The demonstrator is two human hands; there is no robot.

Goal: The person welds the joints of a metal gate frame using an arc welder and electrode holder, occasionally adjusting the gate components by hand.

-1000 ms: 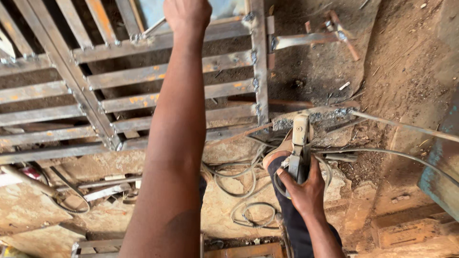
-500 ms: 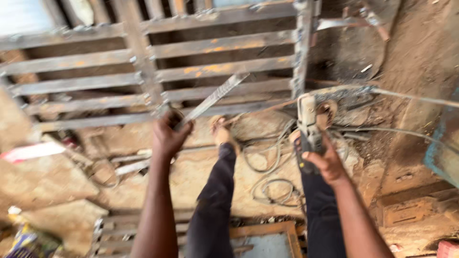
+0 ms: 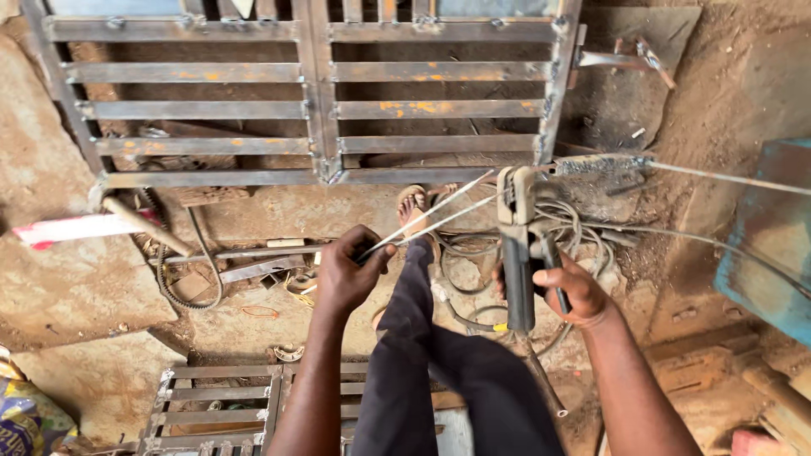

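Dirt and dusty ground [image 3: 76, 287] fill the whole view, brown and bumpy. Lying flat across the top is a big grey metal gate [image 3: 312, 110] made of long bars with little orange rust spots. A smaller metal frame [image 3: 220, 397] lies at the bottom. A blue thing [image 3: 764, 236] sits at the right side; I cannot tell what it is. A loose tangle of cables [image 3: 574, 228] lies by the gate's corner, and a dark rubber belt [image 3: 190, 279] curls on the ground to the left.

Down the middle go the person's legs in dark trousers [image 3: 422, 355], with a foot in a sandal [image 3: 412, 203] near the gate.

The right hand [image 3: 570, 291] has its grip shut tight around the dark handle of a welding rod holder [image 3: 517, 245], which points up toward the gate. The left hand [image 3: 346, 274] pinches a few thin welding rods [image 3: 439, 215] at one end. The rods slant up to the right, and their far tips come close to the holder's top clamp.

To do this well, it seems best to keep the holder still, pick just one rod, and slide its bare end straight into the clamp.
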